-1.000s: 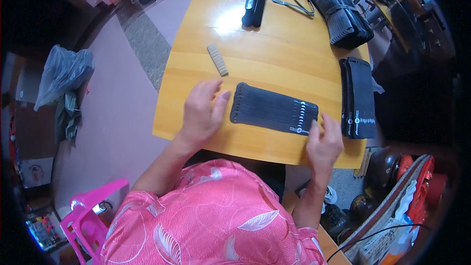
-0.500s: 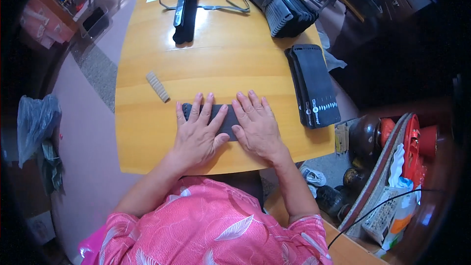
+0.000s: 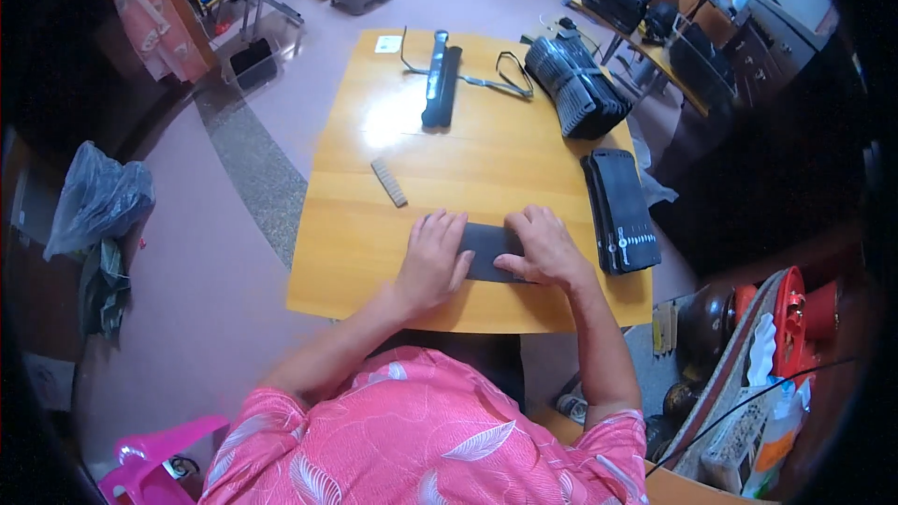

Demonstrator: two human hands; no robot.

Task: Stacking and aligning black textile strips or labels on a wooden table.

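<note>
A dark flat strip, of a kind I cannot make out, lies crosswise near the table's front edge. At its left end my left hand rests with fingers extended and side by side, thumb touching the strip. Bent over the right end, my right hand has its fingers at the far edge and its thumb on top, gripping it. Both ends of the strip are partly hidden by the hands. Right of my right hand stands a stack of black flat pieces with white printed marks.
Beyond my left hand lies a ribbed beige strip. Farther back on the wooden table are narrow dark pieces on a loose grey strap and a tied bundle of dark pieces. A pink chair stands lower left.
The view has tilted up, showing more floor beyond the table. My spread, flat fingers have drawn together on the left and bent on the right. The strip's left end is now covered.
</note>
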